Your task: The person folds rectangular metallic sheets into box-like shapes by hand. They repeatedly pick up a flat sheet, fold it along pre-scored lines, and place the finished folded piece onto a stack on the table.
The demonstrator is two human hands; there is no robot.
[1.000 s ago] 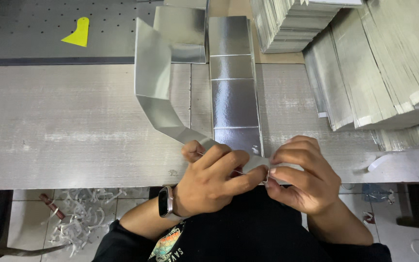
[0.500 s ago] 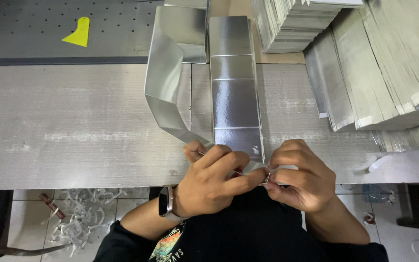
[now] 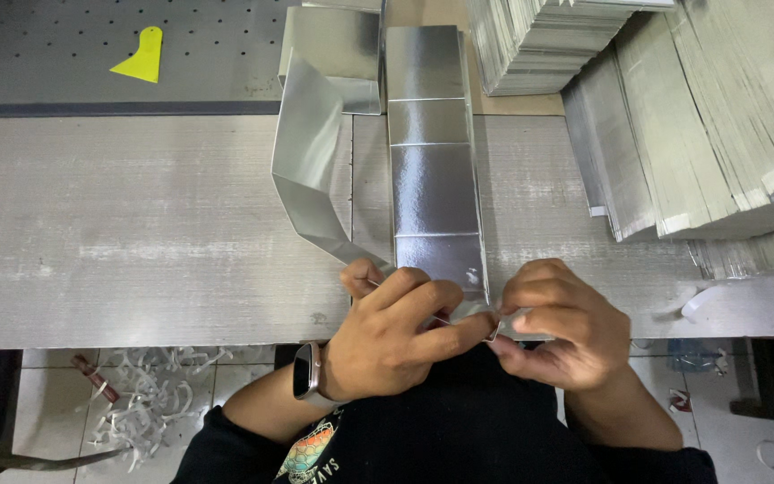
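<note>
Head view: both hands' fingers (image 3: 459, 327) on silver folded carton (image 3: 434, 188).

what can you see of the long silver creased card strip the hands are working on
The long silver creased card strip looks like glossy foil-faced card, divided by cross creases into panels. It lies flat on the grey table, running away from the person. Its near end is pinched between the left hand and right hand; a side flap stands up, bent.

silver strip (image 3: 434, 193) end hidden by hands (fingertips too), stacks (image 3: 718, 116) cropped
</note>
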